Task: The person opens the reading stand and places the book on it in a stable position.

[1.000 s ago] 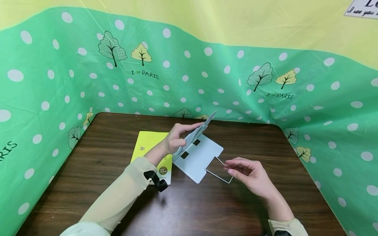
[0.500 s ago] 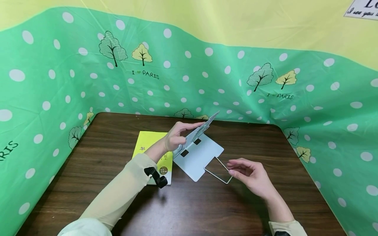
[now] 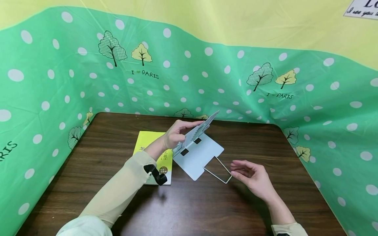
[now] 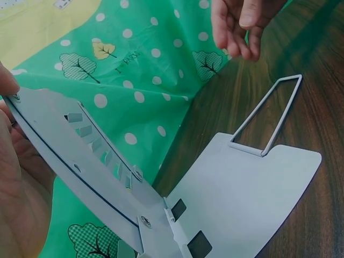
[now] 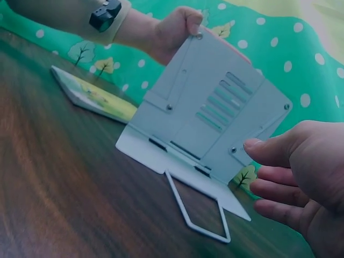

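A pale blue-grey metal book stand (image 3: 198,157) is unfolded on the table, its slotted panel (image 5: 215,99) tilted up from the flat base plate (image 4: 252,185). My left hand (image 3: 175,135) grips the raised panel by its edge, thumb on one face and fingers on the other. From the base plate's near right edge a wire leg (image 4: 284,105) sticks out over the table. Just right of that wire's end hovers my right hand (image 3: 251,177), with nothing in it, fingers loosely bent and thumb apart from them in the right wrist view.
A yellow book (image 3: 153,141) lies left of the stand, partly under my left forearm. Dark wood-grain table (image 3: 189,209) surrounds both. Green dotted cloth (image 3: 203,82) hangs along the back and sides of the table.
My right hand has drawn back slightly to the right, away from the wire leg. The base plate has shifted very slightly, while my left hand still holds the panel.
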Tool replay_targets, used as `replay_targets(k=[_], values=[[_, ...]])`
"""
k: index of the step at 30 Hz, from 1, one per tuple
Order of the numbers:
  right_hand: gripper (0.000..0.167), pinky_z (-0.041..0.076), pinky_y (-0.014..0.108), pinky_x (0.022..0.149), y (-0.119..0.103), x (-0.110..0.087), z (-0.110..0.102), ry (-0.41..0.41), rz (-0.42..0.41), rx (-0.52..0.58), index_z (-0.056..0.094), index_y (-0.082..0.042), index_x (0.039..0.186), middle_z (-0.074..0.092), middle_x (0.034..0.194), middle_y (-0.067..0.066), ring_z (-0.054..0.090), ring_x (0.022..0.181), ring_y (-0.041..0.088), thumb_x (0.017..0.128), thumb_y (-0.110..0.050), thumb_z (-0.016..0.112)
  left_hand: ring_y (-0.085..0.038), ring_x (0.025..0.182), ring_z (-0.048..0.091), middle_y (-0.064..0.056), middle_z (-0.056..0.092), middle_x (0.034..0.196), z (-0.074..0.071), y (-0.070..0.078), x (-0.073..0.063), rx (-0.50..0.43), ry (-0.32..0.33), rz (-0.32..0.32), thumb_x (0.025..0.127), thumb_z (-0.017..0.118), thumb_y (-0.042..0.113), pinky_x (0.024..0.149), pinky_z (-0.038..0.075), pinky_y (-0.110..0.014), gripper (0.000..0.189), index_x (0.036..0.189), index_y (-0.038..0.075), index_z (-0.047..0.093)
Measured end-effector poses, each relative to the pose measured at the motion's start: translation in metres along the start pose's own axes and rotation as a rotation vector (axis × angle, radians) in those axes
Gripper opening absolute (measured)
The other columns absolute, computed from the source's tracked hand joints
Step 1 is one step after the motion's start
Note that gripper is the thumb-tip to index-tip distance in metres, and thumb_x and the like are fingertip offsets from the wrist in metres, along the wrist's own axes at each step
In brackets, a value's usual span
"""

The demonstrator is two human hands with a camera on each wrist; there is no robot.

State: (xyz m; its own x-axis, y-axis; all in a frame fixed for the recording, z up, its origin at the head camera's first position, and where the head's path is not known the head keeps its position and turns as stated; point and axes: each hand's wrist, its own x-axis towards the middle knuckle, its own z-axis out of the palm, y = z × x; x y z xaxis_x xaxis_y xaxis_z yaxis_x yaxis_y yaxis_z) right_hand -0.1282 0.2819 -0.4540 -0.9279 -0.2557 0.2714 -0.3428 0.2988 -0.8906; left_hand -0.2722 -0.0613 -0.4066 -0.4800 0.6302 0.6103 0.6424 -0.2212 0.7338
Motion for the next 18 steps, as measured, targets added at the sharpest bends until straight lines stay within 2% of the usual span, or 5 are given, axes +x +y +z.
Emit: replay_targets(k=[5, 9, 15, 18], values=[[0.04, 0.061, 0.032, 0.085, 0.008, -0.004, 0.001, 0.019, 0.036, 0.015, 0.065, 0.017, 0.124, 0.068, 0.114, 0.038, 0.074, 0.102, 0.036, 0.087, 0.013, 0.08, -0.02, 0.122, 0.063, -0.035, 0.059, 0.14, -0.001, -0.001, 0.001, -0.024, -0.002, 0.002, 0.063, 0.044, 0.016, 0.097, 0.053, -0.038, 0.09, 0.145, -0.019, 0.049], [0.043, 0.061, 0.032, 0.085, 0.013, -0.008, 0.001, 0.038, 0.066, 0.002, 0.065, 0.017, 0.125, 0.069, 0.115, 0.037, 0.074, 0.102, 0.037, 0.087, 0.011, 0.082, -0.028, 0.126, 0.062, -0.037, 0.057, 0.14, -0.002, 0.0, 0.002, -0.044, -0.003, 0.005, 0.063, 0.044, 0.012, 0.1, 0.053, -0.047, 0.088, 0.145, -0.02, 0.049], [0.048, 0.06, 0.028, 0.086, 0.019, -0.014, 0.003, 0.078, 0.096, -0.115, 0.067, 0.014, 0.126, 0.074, 0.116, 0.025, 0.074, 0.103, 0.039, 0.085, 0.003, 0.087, -0.054, 0.128, 0.056, -0.041, 0.052, 0.142, -0.003, 0.0, 0.002, -0.088, -0.008, 0.001, 0.063, 0.044, 0.012, 0.101, 0.05, -0.063, 0.089, 0.145, -0.021, 0.047], [0.049, 0.06, 0.028, 0.087, 0.02, -0.016, 0.007, 0.096, 0.092, -0.189, 0.069, 0.011, 0.126, 0.075, 0.116, 0.02, 0.073, 0.103, 0.036, 0.084, -0.002, 0.09, -0.053, 0.129, 0.056, -0.042, 0.05, 0.144, -0.004, -0.001, 0.002, -0.105, -0.008, -0.008, 0.063, 0.044, 0.014, 0.101, 0.046, -0.071, 0.089, 0.145, -0.021, 0.046]])
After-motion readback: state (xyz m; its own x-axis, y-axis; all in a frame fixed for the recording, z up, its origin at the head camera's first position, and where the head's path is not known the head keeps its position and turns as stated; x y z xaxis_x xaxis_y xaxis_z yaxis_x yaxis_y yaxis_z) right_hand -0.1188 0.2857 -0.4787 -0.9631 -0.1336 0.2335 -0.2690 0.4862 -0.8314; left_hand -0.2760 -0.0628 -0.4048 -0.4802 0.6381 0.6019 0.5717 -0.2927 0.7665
